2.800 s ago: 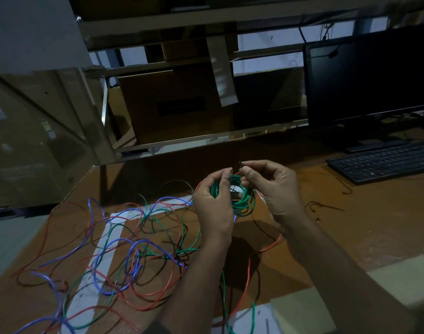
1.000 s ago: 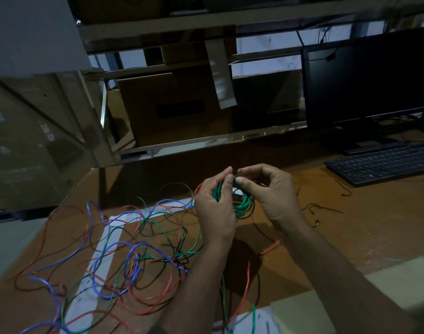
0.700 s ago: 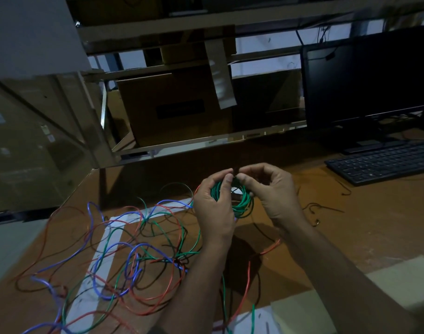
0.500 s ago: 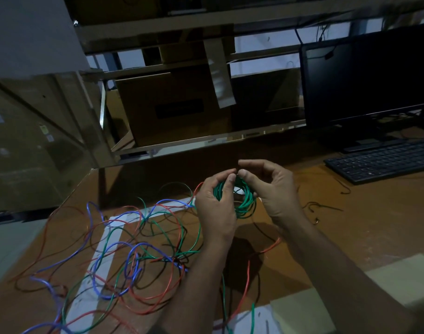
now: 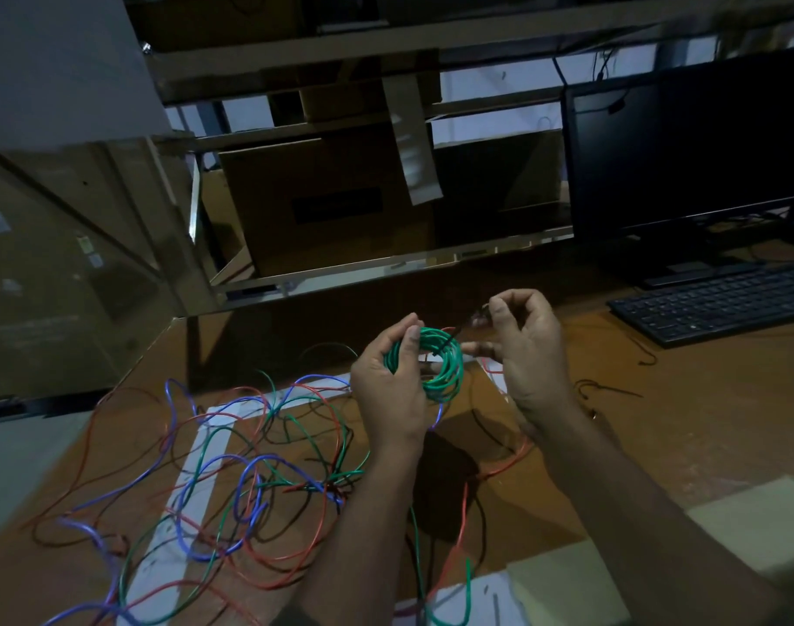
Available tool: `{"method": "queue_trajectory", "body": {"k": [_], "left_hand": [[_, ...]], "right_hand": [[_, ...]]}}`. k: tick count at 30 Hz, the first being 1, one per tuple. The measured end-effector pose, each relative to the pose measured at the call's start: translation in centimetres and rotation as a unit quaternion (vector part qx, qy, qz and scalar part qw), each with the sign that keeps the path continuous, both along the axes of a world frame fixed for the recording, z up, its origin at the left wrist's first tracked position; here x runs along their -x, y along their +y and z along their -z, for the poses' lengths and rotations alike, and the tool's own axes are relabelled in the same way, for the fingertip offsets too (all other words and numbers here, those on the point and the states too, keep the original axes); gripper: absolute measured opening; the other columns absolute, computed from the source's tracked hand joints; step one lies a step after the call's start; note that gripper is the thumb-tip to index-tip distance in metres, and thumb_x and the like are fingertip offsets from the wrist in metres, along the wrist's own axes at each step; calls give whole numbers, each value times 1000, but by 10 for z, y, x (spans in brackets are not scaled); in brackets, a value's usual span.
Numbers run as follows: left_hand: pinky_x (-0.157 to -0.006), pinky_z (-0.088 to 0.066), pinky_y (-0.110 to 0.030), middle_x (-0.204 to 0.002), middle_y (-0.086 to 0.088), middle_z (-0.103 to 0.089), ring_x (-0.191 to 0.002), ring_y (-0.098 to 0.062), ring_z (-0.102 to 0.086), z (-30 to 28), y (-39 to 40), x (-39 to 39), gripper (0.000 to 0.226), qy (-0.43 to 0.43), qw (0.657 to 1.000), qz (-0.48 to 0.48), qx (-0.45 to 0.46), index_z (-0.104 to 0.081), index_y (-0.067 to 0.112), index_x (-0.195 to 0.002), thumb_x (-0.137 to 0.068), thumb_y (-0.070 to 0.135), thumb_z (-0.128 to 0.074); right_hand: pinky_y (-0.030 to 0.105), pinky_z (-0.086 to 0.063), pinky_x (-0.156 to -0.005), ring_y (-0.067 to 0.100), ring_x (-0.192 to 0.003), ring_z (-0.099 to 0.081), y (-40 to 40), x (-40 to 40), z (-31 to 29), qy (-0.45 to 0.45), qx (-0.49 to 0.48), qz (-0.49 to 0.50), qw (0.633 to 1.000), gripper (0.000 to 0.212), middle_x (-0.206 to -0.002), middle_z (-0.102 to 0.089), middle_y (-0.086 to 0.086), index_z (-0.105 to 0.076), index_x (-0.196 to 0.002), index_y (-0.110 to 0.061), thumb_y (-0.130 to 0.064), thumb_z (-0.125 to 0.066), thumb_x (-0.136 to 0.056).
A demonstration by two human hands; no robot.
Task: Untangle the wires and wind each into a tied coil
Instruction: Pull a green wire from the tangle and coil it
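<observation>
A small green wire coil is held above the brown table. My left hand grips the coil's left side, thumb over its top. A thin dark tie crosses the coil's top and runs up to the right. My right hand is just right of the coil, its thumb and forefinger pinched near that tie's end; the pinch is blurred. A tangle of blue, red, green and dark wires sprawls over the table to the lower left.
A black keyboard and a dark monitor stand at the right. A loose dark wire piece lies right of my right wrist. Cardboard boxes sit behind a glass partition. Pale paper sheets lie near the front edge.
My right hand has pulled away from the coil to the right and upward, drawing the dark tie out. My left hand still holds the coil, thumb raised.
</observation>
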State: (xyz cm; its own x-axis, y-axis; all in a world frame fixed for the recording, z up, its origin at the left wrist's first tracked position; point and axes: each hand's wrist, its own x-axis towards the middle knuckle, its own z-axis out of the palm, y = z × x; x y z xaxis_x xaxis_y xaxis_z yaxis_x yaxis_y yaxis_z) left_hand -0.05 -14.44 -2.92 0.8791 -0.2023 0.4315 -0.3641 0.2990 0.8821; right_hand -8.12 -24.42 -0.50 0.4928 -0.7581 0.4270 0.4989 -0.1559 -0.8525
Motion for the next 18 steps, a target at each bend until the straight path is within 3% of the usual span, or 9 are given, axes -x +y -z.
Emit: {"method": "queue_trajectory", "body": {"k": [5, 8, 13, 18], "left_hand": [[-80, -60, -20, -113, 8, -75, -104, 0, -70, -1, 1, 2, 21, -65, 997, -23, -38, -75, 19, -119, -100, 17, -66], [-77, -62, -24, -113, 8, -74, -99, -7, -73, -1, 1, 0, 21, -53, 997, -38, -33, -75, 18, -120, -101, 18, -65], [-72, -60, -20, -113, 6, -74, -93, -13, -75, -2, 5, -3, 22, -54, 997, -50, -22, -74, 18, -121, -102, 19, -63], [-67, -59, -21, -95, 13, -76, -69, -14, -75, -6, 7, -5, 22, -20, 998, -53, 13, -74, 17, -121, -102, 19, -63]], "right_hand": [[25, -59, -64, 11, -81, -72, -2, 2, 1, 0, 11, 4, 1000, 10, -99, -70, 8, -52, -112, -6, -13, -47, -108], [26, -58, -62, 18, -77, -74, -4, 3, 0, -10, 10, 17, 1000, 9, -98, -73, 14, -47, -112, -8, -15, -41, -110], [34, -60, -84, 18, -92, -75, -6, 6, 1, -2, 28, 77, 997, 11, -97, -76, 11, -46, -108, -20, -20, -36, -111], [36, -63, -76, 27, -75, -73, -14, 8, -6, -108, -123, 49, 985, 10, -81, -66, 8, -44, -108, -16, -16, -34, -112]]}}
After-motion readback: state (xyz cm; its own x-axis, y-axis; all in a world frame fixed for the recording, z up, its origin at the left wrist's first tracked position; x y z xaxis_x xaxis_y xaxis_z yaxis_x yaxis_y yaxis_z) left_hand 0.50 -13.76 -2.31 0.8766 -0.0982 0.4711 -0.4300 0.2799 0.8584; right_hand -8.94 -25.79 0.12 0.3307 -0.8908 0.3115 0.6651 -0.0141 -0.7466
